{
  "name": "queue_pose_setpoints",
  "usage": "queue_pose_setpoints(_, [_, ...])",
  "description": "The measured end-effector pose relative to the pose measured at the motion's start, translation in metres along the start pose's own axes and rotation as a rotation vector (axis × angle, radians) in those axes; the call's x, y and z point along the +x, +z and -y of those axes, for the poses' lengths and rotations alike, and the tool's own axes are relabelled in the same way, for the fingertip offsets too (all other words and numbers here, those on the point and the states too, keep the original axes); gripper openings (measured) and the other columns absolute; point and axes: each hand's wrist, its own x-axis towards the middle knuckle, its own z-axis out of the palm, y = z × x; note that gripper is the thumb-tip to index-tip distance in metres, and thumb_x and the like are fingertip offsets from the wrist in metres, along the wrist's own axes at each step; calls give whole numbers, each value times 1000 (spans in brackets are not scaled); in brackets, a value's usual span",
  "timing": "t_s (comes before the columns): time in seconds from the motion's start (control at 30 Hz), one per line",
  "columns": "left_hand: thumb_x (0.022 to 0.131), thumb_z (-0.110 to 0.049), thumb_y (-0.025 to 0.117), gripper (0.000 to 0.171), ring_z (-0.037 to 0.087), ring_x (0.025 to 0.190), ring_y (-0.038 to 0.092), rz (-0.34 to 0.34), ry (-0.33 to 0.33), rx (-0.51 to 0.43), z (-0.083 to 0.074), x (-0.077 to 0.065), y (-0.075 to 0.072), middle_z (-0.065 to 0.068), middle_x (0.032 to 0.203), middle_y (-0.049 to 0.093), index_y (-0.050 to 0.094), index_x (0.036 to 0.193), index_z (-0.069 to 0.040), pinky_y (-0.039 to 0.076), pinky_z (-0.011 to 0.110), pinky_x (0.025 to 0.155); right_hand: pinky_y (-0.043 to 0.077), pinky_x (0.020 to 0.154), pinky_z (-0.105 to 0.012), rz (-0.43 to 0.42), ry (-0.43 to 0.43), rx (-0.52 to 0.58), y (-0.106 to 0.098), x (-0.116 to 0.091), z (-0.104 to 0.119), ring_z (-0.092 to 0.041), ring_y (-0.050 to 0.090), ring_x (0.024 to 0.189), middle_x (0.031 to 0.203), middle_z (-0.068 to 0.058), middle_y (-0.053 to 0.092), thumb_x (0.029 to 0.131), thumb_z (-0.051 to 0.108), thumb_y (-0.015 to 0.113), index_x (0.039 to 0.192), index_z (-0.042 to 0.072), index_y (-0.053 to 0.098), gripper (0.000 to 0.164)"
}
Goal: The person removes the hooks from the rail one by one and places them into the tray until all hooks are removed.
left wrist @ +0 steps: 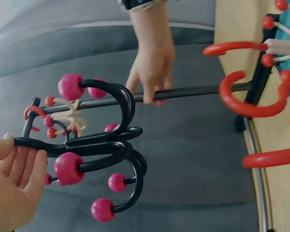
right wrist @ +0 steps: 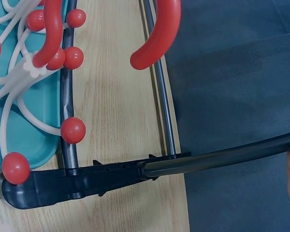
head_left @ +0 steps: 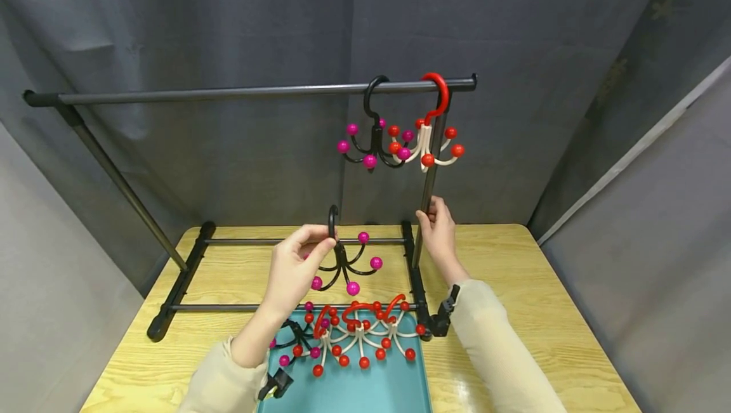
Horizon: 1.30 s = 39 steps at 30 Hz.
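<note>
Blk hanger [head_left: 341,254], x1: L hand [head_left: 296,271] pinching hook [head_left: 332,222]; in front of rail [head_left: 228,92], not on it. R hand [head_left: 439,233]: gripping post [head_left: 431,183]. Poss. risks: weak pinch = drop; swing = prongs [left wrist: 99,165] snagging hung blk hanger [head_left: 376,140].

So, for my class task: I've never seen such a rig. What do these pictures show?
There is no machine: a person works with bare hands. The widest picture comes from a camera on the head; the other two from the left and right wrists. On the wooden table are a dark rack and a blue tray. In the tray lie white hangers with red balls and a black one with pink balls. Another black hanger and another white one hang from the rack's top bar. The left hand pinches a further black hanger by its hook; the right hand grips the rack's post.
</note>
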Motion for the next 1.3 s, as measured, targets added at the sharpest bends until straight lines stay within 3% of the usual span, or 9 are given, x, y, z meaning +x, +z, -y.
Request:
queue_pose_setpoints(0.13, [82,-5,64,14,27,84,66,61,-16,-2,-11,-10,5,17,93,67,65,95,-1,53,25,75,51,78,-41,-7,-4,1,-1,0,0,-29,56,90,102,-19,51,90,13,56,121,5,45,34])
queue_pose_setpoints(0.27, [83,-5,64,14,31,85,66,95,-35,-48,-7,-20,10,20,93,66,65,96,0,54,24,72,51,77,-41,-1,-6,-13,-1,0,0,-29,55,89,102,-19,51,90,15,56,122,5,45,34])
queue_pose_setpoints(0.53, [84,-11,63,17,25,88,65,203,-208,-65,0,-45,20,14,98,66,66,99,-4,52,23,75,51,77,-40,-6,-17,-12,0,0,1,-29,55,89,102,-19,51,90,15,56,121,5,45,34])
queue_pose_setpoints(0.67, [85,-11,62,18,19,90,65,272,-266,-94,11,-54,24,13,101,65,65,101,-4,52,23,78,51,78,-41,-4,-16,-16,0,0,1,-30,55,90,102,-20,51,90,15,56,121,4,45,34])
queue_pose_setpoints(0.77, [86,-13,62,18,14,90,64,311,-255,-116,24,-60,27,11,102,64,65,102,-6,52,24,80,51,78,-41,-4,-19,-16,0,0,1,-30,55,90,102,-20,51,90,15,56,121,4,45,35])
queue_pose_setpoints(0.97, [86,-20,61,20,11,85,64,401,-146,-170,44,-71,34,12,98,65,64,102,-7,53,27,76,50,78,-41,5,-3,-9,-1,-1,1,-29,55,90,102,-19,51,90,17,55,122,6,45,35])
queue_pose_setpoints(1.03, [86,-19,62,20,11,85,64,427,-137,-200,48,-76,38,14,98,65,64,102,-7,53,28,76,50,78,-41,10,0,-7,-1,-1,1,-29,55,90,102,-18,51,90,16,55,121,5,45,34])
queue_pose_setpoints(1.2, [84,-13,63,19,9,85,63,453,-190,-240,57,-89,47,18,98,65,64,100,-3,53,29,77,51,77,-40,12,-8,-5,0,0,0,-29,55,89,101,-19,51,90,14,56,120,5,45,34])
queue_pose_setpoints(1.3, [83,-10,64,17,8,84,64,461,-207,-211,61,-96,53,18,97,65,64,98,-1,53,28,76,51,77,-40,7,-17,-5,0,0,-1,-29,55,89,100,-19,51,89,13,57,120,5,45,34])
